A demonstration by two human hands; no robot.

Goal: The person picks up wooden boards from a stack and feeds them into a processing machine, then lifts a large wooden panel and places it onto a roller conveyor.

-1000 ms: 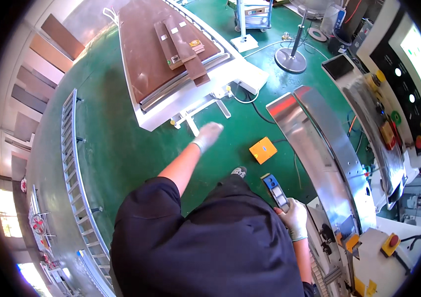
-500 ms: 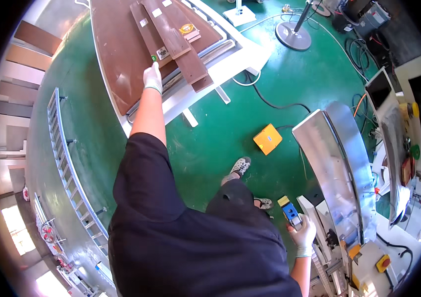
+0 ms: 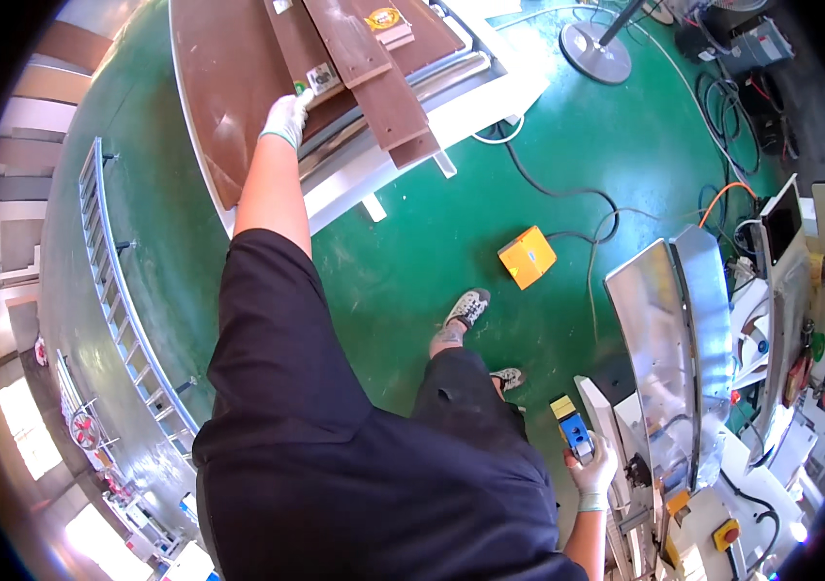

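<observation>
My left hand (image 3: 286, 118), in a pale glove, reaches forward to the brown table. Its fingers are closed at the near corner of a long brown board (image 3: 298, 44), beside a small green spot (image 3: 300, 87) and a square label (image 3: 320, 77). A second brown board (image 3: 349, 44) lies alongside and overhangs the table's near edge. Low at the right, my right hand (image 3: 594, 467), gloved too, grips a blue hand tool (image 3: 574, 431) with a yellow end and a metallic part near the fingers. Its exact kind is unclear.
A white-framed table (image 3: 373, 179) with a brown top (image 3: 214, 87) stands ahead. An orange box (image 3: 528, 258) with a dark cable sits on the green floor. Curved metal panels (image 3: 659, 349) rise at the right. To the left is a metal ladder-like frame (image 3: 122, 290); a round stand base (image 3: 594, 53) stands beyond.
The view has shifted and the table appears higher in it. My left hand stays at the board's corner. My right hand still holds the blue tool at nearly the same place.
</observation>
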